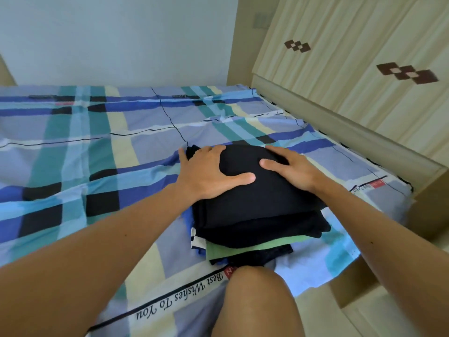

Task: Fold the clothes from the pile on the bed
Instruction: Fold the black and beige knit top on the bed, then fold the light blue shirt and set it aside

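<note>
A stack of folded clothes (252, 229) sits near the bed's front right corner. Its top piece is a folded black garment (257, 190). Below it lie more dark pieces, a green one (245, 249) and a blue and white striped one (195, 239). My left hand (206, 173) lies flat on the left side of the top garment, fingers spread, thumb pointing right. My right hand (289, 167) presses flat on its right side, with the fingertips past the far edge. Neither hand grips the cloth.
The bed is covered by a blue, teal and cream checked sheet (97, 147), with the stack the only thing lying on it. A cream headboard (364, 88) with brown diamond marks runs along the right. My bare knee (257, 300) rests at the bed's front edge.
</note>
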